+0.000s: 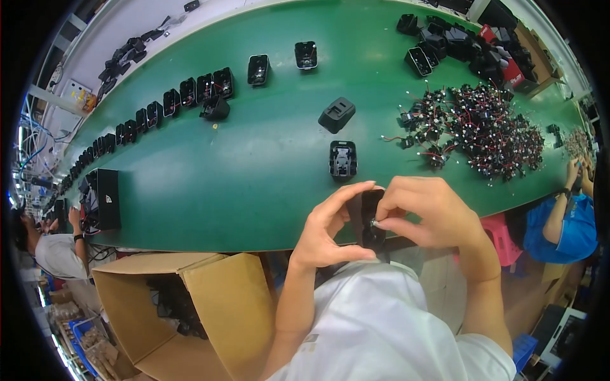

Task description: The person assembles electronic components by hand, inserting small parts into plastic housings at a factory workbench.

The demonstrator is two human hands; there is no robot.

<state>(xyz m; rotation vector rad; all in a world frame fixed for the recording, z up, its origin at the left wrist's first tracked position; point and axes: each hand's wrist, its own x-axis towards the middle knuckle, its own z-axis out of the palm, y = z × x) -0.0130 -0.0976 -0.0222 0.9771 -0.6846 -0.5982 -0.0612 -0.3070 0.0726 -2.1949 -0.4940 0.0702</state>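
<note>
Close to my body at the table's near edge, my left hand [318,230] is wrapped round a black plastic housing [365,213], thumb below and fingers above. The thumb and fingertips of my right hand [429,213] pinch together at the housing's open side. A small pale bit shows at those fingertips, too small to name. Just beyond, an open black housing [343,159] lies with its hollow side up, a pale frame-like part inside. Behind that rests a black housing with its closed, slotted face up [337,114].
A big heap of small black parts with red wires [489,130] spreads over the green table [254,165] at right. Housings line the far left, and others crowd a carton [540,57]. An open cardboard box [235,305] stands below left. Co-workers sit at left [60,254] and right [565,225].
</note>
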